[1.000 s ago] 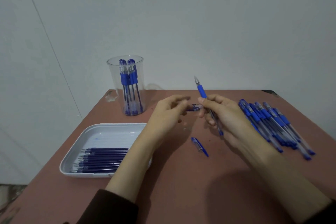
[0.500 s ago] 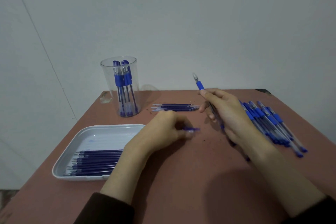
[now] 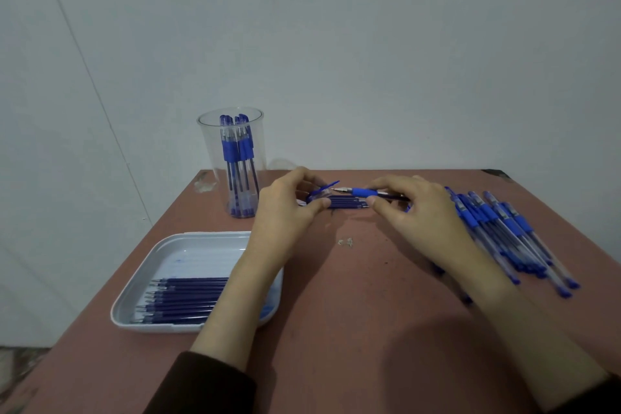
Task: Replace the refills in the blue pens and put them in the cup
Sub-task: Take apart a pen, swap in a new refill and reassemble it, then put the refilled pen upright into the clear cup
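My right hand (image 3: 420, 215) pinches a blue pen (image 3: 364, 192) that lies level, its metal tip pointing left. My left hand (image 3: 289, 212) pinches a blue pen cap (image 3: 324, 190) just left of that tip. Behind and under the two hands a small bundle of dark blue refills (image 3: 346, 202) lies on the table. A clear plastic cup (image 3: 232, 161) holding several blue pens stands at the table's back left. A heap of blue pens (image 3: 504, 232) lies to the right of my right hand.
A white tray (image 3: 188, 252) with several dark blue refills sits at the front left, partly under my left forearm. The reddish-brown table (image 3: 353, 329) ends at a grey wall behind. A small scrap (image 3: 346, 241) lies mid-table.
My left hand picked the cap up from the table and raised it to the pen's tip. My right hand tilted the pen from pointing up to lying level.
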`<state>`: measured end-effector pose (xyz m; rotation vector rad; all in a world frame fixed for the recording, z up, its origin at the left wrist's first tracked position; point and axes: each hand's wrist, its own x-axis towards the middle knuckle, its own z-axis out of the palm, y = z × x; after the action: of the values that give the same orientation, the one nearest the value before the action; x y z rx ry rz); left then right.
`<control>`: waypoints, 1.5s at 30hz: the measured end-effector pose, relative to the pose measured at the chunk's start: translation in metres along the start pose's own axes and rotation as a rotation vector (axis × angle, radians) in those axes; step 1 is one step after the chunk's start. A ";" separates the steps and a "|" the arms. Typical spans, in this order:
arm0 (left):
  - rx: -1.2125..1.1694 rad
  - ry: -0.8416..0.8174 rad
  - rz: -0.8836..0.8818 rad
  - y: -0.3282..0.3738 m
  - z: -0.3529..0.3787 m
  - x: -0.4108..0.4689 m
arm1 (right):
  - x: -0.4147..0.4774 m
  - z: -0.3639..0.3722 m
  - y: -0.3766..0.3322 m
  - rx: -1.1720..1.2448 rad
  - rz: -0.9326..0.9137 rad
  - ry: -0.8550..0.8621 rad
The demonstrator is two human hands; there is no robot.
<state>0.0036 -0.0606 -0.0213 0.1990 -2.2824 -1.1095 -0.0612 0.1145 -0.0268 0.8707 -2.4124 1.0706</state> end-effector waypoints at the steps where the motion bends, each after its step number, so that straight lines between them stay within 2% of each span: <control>1: -0.002 -0.005 0.008 0.001 0.000 0.000 | 0.000 0.000 0.000 -0.011 0.005 0.004; 9: 0.038 -0.150 0.075 0.004 -0.002 -0.003 | 0.000 0.003 0.000 -0.084 -0.062 -0.073; 22: 0.054 -0.152 0.121 0.005 -0.011 -0.004 | -0.002 0.006 -0.008 0.291 0.063 -0.186; 27: -0.046 -0.120 0.111 0.006 -0.021 -0.005 | -0.007 0.020 -0.015 0.443 0.117 -0.207; 30: -0.288 -0.041 0.027 0.010 -0.026 -0.006 | -0.008 0.030 -0.028 0.557 0.121 -0.222; 32: -0.411 0.136 -0.011 0.011 -0.033 -0.003 | -0.001 0.030 -0.041 0.604 0.122 -0.191; 34: -0.413 0.367 0.005 0.006 -0.048 0.004 | 0.016 0.024 -0.055 0.629 0.094 -0.112; 36: -0.303 0.475 0.008 -0.006 -0.067 0.016 | 0.044 0.018 -0.074 0.644 0.038 -0.035; 39: -0.118 0.375 -0.064 -0.030 -0.083 0.032 | 0.086 0.020 -0.112 0.745 -0.037 0.058; 41: -0.074 0.286 -0.131 -0.038 -0.084 0.038 | 0.111 0.031 -0.134 0.732 -0.081 0.124; 45: -0.135 0.237 -0.181 -0.046 -0.076 0.040 | 0.136 0.068 -0.150 0.542 -0.026 0.032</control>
<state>0.0081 -0.1563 -0.0022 0.4653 -2.0030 -1.2550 -0.0684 -0.0684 0.0830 1.0284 -2.0996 1.7528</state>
